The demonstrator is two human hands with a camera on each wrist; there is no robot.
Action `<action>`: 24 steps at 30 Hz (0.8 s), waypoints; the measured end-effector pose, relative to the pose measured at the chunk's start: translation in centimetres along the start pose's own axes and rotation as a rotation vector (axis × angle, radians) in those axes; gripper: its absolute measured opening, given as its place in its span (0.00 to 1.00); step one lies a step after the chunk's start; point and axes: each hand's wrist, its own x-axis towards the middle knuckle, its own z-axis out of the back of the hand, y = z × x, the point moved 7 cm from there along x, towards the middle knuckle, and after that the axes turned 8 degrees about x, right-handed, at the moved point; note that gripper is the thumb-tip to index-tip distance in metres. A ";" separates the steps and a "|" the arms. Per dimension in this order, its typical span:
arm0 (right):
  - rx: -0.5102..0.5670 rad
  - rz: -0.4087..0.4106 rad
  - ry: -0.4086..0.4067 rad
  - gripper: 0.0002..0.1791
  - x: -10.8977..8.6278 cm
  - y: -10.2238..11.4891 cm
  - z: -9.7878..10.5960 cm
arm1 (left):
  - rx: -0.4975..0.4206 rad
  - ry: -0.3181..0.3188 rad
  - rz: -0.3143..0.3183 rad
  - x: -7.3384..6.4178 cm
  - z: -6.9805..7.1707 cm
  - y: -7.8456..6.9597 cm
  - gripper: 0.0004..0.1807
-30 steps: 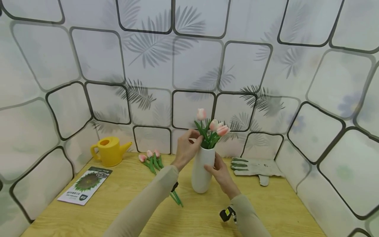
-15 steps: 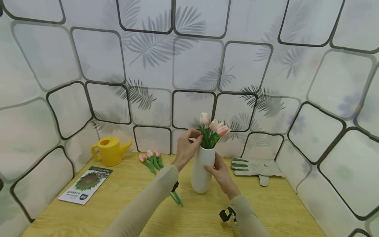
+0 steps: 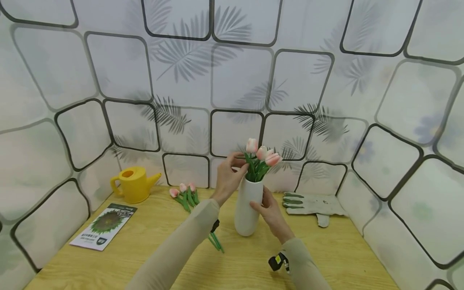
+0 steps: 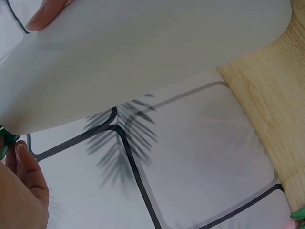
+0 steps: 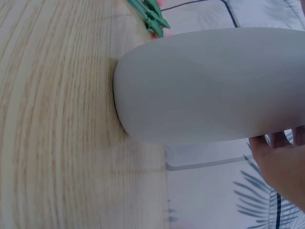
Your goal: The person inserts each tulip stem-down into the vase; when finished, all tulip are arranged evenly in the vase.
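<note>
A white vase (image 3: 247, 209) stands upright on the table, with several pink-and-white tulips (image 3: 264, 154) in its mouth. At the rim, my left hand (image 3: 229, 177) pinches the green part of the leftmost tulip (image 3: 251, 146) between thumb and fingers. In the left wrist view, a bit of green (image 4: 6, 141) shows by those fingertips, and the vase fills the top. My right hand (image 3: 272, 211) grips the vase's right side, thumb in front; the right wrist view shows its fingers (image 5: 259, 148) against the vase wall.
More tulips (image 3: 186, 195) lie left of the vase, their stems partly under my left forearm. A yellow watering can (image 3: 134, 185) and a sunflower seed packet (image 3: 105, 226) are at the left. Work gloves (image 3: 313, 204) lie at the right. Patterned walls enclose the wooden table (image 3: 232, 270).
The leftmost tulip has sunk lower into the vase and shifted slightly right, its head now nearer the others. Both hands stay almost where they were.
</note>
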 end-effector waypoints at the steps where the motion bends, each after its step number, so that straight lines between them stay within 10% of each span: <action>1: -0.002 0.000 0.002 0.43 0.0 0.0 0.0 | 0.000 0.001 -0.002 0.0 0.0 0.0 0.15; 14: 0.011 -0.027 -0.001 0.44 0.0 -0.4 0.0 | 0.029 0.016 -0.050 -0.5 1.0 0.7 0.13; 24: 0.010 -0.029 -0.007 0.45 0.0 -0.2 0.0 | -0.035 0.045 0.045 -1.3 1.8 3.1 0.05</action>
